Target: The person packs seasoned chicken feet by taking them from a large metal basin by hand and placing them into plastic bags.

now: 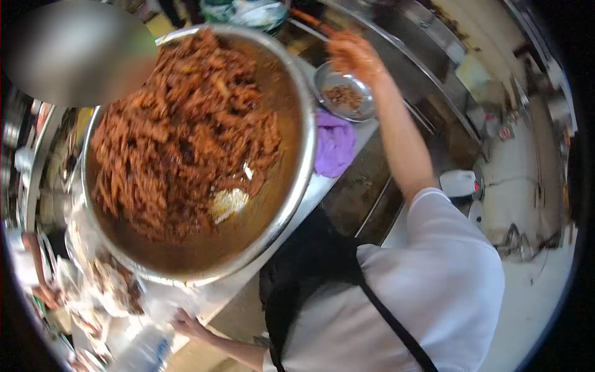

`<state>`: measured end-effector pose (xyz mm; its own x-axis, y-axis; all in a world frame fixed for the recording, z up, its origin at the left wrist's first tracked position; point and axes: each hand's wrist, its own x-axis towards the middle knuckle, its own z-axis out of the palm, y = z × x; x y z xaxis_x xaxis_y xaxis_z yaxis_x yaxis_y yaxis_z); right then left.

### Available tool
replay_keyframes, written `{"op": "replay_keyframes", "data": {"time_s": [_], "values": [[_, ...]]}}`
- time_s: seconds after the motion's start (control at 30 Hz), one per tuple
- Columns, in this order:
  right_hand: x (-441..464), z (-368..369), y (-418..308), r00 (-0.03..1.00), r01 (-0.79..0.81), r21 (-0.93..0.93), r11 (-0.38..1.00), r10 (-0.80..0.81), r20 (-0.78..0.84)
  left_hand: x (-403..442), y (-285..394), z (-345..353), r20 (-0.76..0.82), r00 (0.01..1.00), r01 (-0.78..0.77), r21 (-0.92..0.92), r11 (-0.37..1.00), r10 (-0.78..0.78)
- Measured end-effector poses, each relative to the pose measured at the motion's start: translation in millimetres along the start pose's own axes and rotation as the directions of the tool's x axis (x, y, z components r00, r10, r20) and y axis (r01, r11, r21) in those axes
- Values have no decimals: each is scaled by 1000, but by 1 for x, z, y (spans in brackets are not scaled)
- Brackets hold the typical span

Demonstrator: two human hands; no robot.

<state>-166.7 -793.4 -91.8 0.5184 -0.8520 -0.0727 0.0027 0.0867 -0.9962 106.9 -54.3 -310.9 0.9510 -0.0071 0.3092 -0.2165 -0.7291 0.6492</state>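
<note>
A large metal basin holds a heap of shredded food coated in red-brown sauce. In the lower part of the view, my left hand has its fingers closed on a clear plastic bag. My right hand, smeared with red sauce, is beyond the basin's rim, over the edge of a small metal bowl. Small brown pieces lie in that bowl. An orange-red stick or handle reaches toward my right fingers. Blur hides whether they grip it.
A purple cloth lies between basin and bowl. Plastic packaging with blue print and bagged brown food are at lower left. Another person's arm shows at the left edge. A white jug stands at right.
</note>
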Motion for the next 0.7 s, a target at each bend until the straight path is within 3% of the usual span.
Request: {"op": "replay_keyframes", "data": {"time_s": [0.03, 0.07, 0.1, 0.13, 0.17, 0.23, 0.27, 0.3, 0.33, 0.37, 0.4, 0.43, 0.47, 0.53, 0.63, 0.67, 0.7], "values": [[15, -28, 28, 999, -25, 3, 1000, 25, 36, -1, 25, -6, 48, 998, 31, 68, 997, -34], [44, -64, 74, 985, -170, -334, 927, 172, -22, -3, 45, -6, 9, 999, 42, 154, 987, -44], [40, -61, 79, 979, -204, -482, 852, 180, -98, 0, 53, -6, 42, 999, -5, 115, 993, 1], [34, -58, 83, 967, -253, -609, 752, 186, -173, 1, 60, -8, 23, 999, 42, 173, 984, -46], [35, -48, 70, 968, -247, -600, 760, 169, -185, -1, 70, -9, -6, 995, 99, 218, 971, -100], [13, 20, 32, 995, -58, -611, 789, -2, -98, 2, 91, -24, -43, 981, 194, 328, 925, -190], [-7, 60, 13, 994, 25, -604, 797, -82, -68, 1, 120, -23, -150, 983, 155, 362, 919, -107], [-25, 97, -6, 983, -7, -617, 787, 119, 141, 6, 134, -23, -143, 983, 162, 353, 921, -118], [-24, 117, 12, 918, 16, -585, 811, 221, 331, 10, 144, -22, -136, 982, 169, 338, 926, -129], [-20, 137, 33, 772, 103, -606, 789, 321, 549, 9, 146, -22, -130, 981, 181, 318, 931, -147], [-24, 161, 56, 637, 324, -648, 689, 348, 688, 12, 117, -17, -69, 989, 143, 255, 956, -129], [-31, 186, 74, 561, 635, -649, 418, 329, 760, 11, 121, -14, 2, 995, 97, 114, 989, -98], [-32, 211, 86, 590, 559, -782, 276, 531, 609, 10, 125, -11, 34, 998, 45, 121, 992, -49], [-27, 238, 120, 563, 662, -749, 33, 638, 525, 4, 129, -8, 72, 997, 15, 100, 995, -22], [-44, 256, 163, 417, 704, -701, 111, 735, 535, -15, 128, -12, 119, 978, 163, 59, 985, -169], [-58, 265, 139, 303, 429, -871, 238, 871, 386, -23, 121, -15, 118, 971, 204, 39, 978, -207], [-53, 267, 144, 401, 502, -830, 242, 786, 471, -33, 112, -20, 120, 961, 250, 23, 968, -251]]}}
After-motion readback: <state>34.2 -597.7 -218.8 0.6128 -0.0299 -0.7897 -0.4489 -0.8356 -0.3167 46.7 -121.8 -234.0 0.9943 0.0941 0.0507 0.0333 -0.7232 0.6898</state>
